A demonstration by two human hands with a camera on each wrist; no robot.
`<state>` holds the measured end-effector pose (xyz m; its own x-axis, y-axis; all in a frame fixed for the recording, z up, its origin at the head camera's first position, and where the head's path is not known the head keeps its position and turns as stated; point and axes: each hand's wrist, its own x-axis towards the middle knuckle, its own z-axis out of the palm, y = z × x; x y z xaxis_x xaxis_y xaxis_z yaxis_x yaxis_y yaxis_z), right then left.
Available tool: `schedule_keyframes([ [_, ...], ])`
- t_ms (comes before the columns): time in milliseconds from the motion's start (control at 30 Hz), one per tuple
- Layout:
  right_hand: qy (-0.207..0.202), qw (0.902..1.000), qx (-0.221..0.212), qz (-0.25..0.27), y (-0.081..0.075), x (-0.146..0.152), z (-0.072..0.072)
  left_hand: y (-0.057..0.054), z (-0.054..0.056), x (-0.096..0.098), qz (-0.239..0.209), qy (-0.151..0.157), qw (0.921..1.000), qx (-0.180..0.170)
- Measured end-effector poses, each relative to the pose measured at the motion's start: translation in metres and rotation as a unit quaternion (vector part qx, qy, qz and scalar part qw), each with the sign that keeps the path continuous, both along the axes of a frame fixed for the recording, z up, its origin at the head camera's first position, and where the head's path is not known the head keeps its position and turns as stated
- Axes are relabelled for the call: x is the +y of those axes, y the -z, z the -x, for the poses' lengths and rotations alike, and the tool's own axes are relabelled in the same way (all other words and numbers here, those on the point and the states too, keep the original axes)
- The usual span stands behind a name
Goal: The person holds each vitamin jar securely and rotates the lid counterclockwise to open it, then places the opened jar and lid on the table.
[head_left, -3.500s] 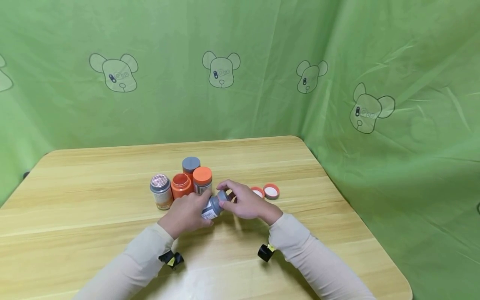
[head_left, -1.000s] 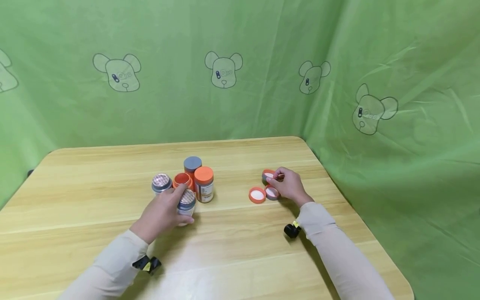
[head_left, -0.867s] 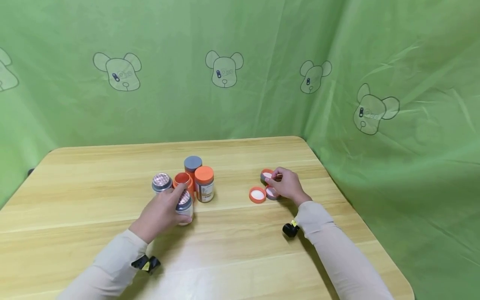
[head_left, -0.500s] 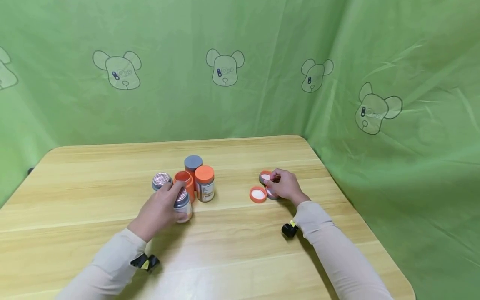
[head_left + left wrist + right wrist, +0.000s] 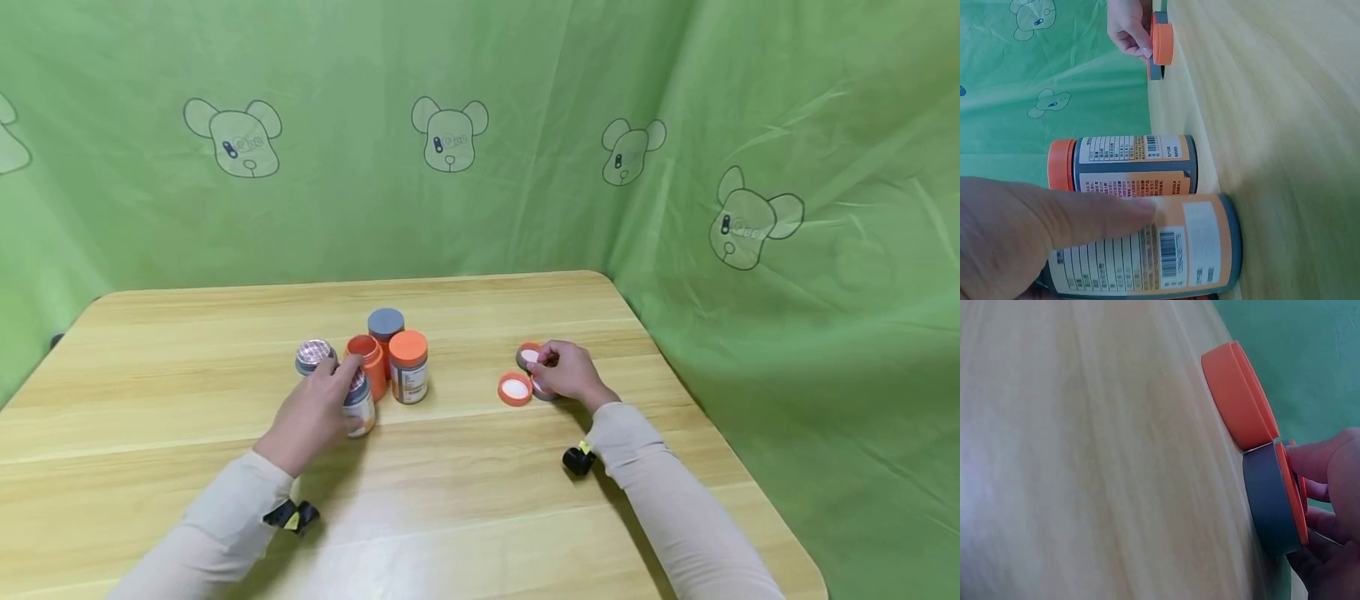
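My left hand (image 5: 309, 415) grips a foil-sealed jar (image 5: 362, 415) with a grey neck, standing upright among other jars. In the left wrist view its thumb lies along the label of that jar (image 5: 1200, 244). Just behind are another foil-topped jar (image 5: 314, 353), partly covered by the hand, and an uncapped orange jar (image 5: 377, 375). Over on the right, my right hand (image 5: 570, 372) pinches the edge of a grey lid (image 5: 528, 356), white liner up. A second grey lid (image 5: 542, 390) lies under its fingers, beside an orange lid (image 5: 514, 390).
A jar with an orange cap (image 5: 409, 375) and one with a grey cap (image 5: 386, 322) stand right of the uncapped jar. All rest on a wooden table (image 5: 450, 500), with a green curtain (image 5: 337, 200) along its back and right sides.
The grey lid came off the jar and went right with my right hand; it has since shifted slightly left and lies flatter. My left hand has slid the jar left, nudging the other foil-topped jar.
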<state>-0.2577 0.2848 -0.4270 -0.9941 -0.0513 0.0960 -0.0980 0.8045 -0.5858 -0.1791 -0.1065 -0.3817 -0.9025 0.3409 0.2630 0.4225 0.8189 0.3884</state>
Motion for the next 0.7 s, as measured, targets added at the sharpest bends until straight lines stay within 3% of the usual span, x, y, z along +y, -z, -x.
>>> schedule_keyframes([
  [400,0.010,0.9996,-0.026,0.000,-0.005,-0.007,-0.002,-0.002,0.001,0.002,0.029,-0.017,0.9994,0.005],
  [700,0.019,0.9996,0.022,0.005,-0.006,-0.026,-0.008,-0.001,-0.002,0.002,0.018,-0.019,0.9967,0.077],
])
